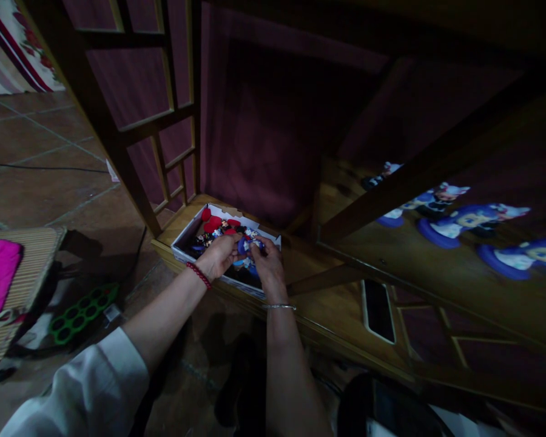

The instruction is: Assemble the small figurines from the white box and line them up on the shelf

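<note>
A white cardboard box (185, 241) full of small toy figurines stands on the lower wooden shelf (323, 297). Over its right half, both of my hands meet at a small blue-and-white figurine (244, 244). My left hand (219, 255), with a red bead bracelet at the wrist, pinches it from the left. On the other side my right hand (268, 264), wearing a thin silver bangle, has its fingers closed round it. Red, black and white figurines (216, 224) lie jumbled in the box. My fingers partly cover the held figurine, so its details are hidden.
Several blue-haired figurines (464, 221) are lined up on the higher shelf (414, 267) at right. A phone (378, 311) lies on the lower shelf. A wooden lattice frame (113, 136) rises at left. Behind my left arm are a green holed tray (84, 312) and a slatted bench (36, 258).
</note>
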### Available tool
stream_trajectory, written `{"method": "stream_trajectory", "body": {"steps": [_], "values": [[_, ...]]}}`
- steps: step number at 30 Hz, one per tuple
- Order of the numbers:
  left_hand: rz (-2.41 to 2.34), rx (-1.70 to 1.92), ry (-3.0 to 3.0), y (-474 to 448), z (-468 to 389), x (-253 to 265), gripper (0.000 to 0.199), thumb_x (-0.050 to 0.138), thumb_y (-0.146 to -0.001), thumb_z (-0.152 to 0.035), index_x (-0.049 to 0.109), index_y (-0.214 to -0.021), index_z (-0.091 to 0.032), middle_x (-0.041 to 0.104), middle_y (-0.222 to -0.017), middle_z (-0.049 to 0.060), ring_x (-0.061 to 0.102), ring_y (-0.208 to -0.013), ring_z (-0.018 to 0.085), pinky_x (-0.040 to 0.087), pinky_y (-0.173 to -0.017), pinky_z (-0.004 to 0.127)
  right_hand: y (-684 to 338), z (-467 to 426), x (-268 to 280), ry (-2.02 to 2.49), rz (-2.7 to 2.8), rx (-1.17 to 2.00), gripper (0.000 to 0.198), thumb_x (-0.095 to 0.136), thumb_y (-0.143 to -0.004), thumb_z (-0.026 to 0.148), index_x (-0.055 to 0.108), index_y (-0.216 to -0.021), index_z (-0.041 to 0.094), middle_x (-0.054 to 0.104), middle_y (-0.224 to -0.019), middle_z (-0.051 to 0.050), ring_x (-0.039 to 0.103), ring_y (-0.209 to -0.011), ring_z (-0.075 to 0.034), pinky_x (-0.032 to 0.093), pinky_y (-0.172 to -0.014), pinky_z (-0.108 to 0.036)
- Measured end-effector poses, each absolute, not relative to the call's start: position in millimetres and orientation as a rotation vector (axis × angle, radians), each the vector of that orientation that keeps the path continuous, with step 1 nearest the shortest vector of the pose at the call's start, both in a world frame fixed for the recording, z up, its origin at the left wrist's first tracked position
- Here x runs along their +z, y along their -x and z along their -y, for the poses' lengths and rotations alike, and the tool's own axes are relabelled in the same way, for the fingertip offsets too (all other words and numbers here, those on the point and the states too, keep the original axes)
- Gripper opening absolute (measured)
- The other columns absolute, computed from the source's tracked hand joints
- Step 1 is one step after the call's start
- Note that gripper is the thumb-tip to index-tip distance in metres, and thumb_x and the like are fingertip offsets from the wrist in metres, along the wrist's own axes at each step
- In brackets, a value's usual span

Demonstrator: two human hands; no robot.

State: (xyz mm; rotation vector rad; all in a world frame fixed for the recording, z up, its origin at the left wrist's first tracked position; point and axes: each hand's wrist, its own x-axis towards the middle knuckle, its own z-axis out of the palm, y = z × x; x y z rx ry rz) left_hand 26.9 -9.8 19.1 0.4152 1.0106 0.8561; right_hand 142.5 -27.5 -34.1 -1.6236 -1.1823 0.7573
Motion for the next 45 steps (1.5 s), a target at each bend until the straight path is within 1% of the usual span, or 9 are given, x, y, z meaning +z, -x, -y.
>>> {"method": "stream_trajectory", "body": {"steps": [16, 22, 25, 28, 30, 32, 34, 37, 45], "values": [[-1.046, 0.851, -0.472, -29, 10, 18, 0.013, 0.044, -0.080, -0.016, 0.053, -0.070, -0.013, 0.057, -0.055, 0.001, 0.053, -0.050, 0.011, 0.047, -0.060, 0.027, -141, 34, -14, 1.632, 1.346, 0.701, 0.027, 0.049, -0.071, 0.028, 0.060, -0.096, 0.024, 0.062, -0.093, -0.002, 0.055, -0.086, -0.017, 0.042, -0.081, -0.032], [-1.061, 0.855, -0.496, -29, 13, 23, 0.013, 0.045, -0.079, -0.017, 0.055, -0.074, -0.011, 0.061, -0.062, 0.005, 0.058, -0.054, 0.013, 0.049, -0.057, 0.026, -138, 41, -2, 1.640, 1.422, 0.678, 0.031, 0.048, -0.073, 0.027, 0.056, -0.103, 0.025, 0.062, -0.096, -0.002, 0.056, -0.087, -0.017, 0.042, -0.082, -0.033], [-1.025, 0.892, -0.512, -28, 20, 29, 0.012, 0.046, -0.079, -0.017, 0.056, -0.075, -0.012, 0.061, -0.062, 0.005, 0.058, -0.054, 0.012, 0.050, -0.058, 0.026, -136, 48, 7, 1.635, 1.408, 0.682, 0.032, 0.046, -0.075, 0.028, 0.054, -0.106, 0.026, 0.061, -0.101, -0.002, 0.056, -0.090, -0.018, 0.043, -0.082, -0.032], [-0.990, 0.901, -0.530, -24, 31, 34, 0.008, 0.049, -0.078, -0.015, 0.057, -0.076, -0.013, 0.063, -0.066, 0.005, 0.060, -0.058, 0.012, 0.051, -0.060, 0.025, -135, 58, 15, 1.632, 1.413, 0.642, 0.031, 0.047, -0.074, 0.027, 0.056, -0.104, 0.028, 0.062, -0.100, -0.001, 0.057, -0.090, -0.018, 0.044, -0.080, -0.031], [-0.972, 0.886, -0.538, -20, 39, 37, 0.006, 0.053, -0.076, -0.015, 0.058, -0.076, -0.014, 0.063, -0.068, 0.006, 0.061, -0.060, 0.013, 0.052, -0.061, 0.026, -133, 66, 21, 1.637, 1.424, 0.625, 0.029, 0.048, -0.074, 0.026, 0.058, -0.101, 0.029, 0.064, -0.093, 0.000, 0.060, -0.083, -0.018, 0.046, -0.076, -0.030], [-0.955, 0.903, -0.548, -16, 50, 40, 0.004, 0.056, -0.074, -0.015, 0.059, -0.076, -0.014, 0.064, -0.072, 0.006, 0.063, -0.064, 0.015, 0.053, -0.063, 0.027, -131, 77, 29, 1.644, 1.435, 0.592, 0.030, 0.049, -0.073, 0.025, 0.057, -0.102, 0.029, 0.065, -0.092, 0.000, 0.060, -0.081, -0.018, 0.046, -0.075, -0.030], [-0.924, 0.898, -0.542, -12, 63, 45, 0.009, 0.055, -0.074, -0.012, 0.059, -0.082, -0.013, 0.065, -0.078, 0.008, 0.064, -0.069, 0.016, 0.053, -0.066, 0.029, -129, 91, 40, 1.631, 1.488, 0.560, 0.030, 0.050, -0.073, 0.024, 0.058, -0.102, 0.027, 0.064, -0.094, -0.001, 0.060, -0.084, -0.017, 0.045, -0.077, -0.029], [-0.913, 0.882, -0.527, -7, 87, 56, 0.017, 0.053, -0.074, -0.007, 0.057, -0.090, -0.010, 0.066, -0.082, 0.010, 0.064, -0.071, 0.017, 0.054, -0.067, 0.030, -126, 116, 60, 1.673, 1.552, 0.552, 0.031, 0.050, -0.073, 0.023, 0.058, -0.103, 0.024, 0.065, -0.091, -0.002, 0.061, -0.080, -0.017, 0.045, -0.075, -0.027], [-0.721, 0.900, -0.554, 7, 149, 101, 0.022, 0.053, -0.073, -0.003, 0.054, -0.094, -0.008, 0.065, -0.085, 0.013, 0.064, -0.082, 0.020, 0.051, -0.078, 0.035, -122, 173, 112, 1.649, 1.567, 0.532, 0.028, 0.050, -0.071, 0.022, 0.058, -0.098, 0.024, 0.065, -0.086, -0.001, 0.060, -0.077, -0.015, 0.045, -0.071, -0.024]]}}
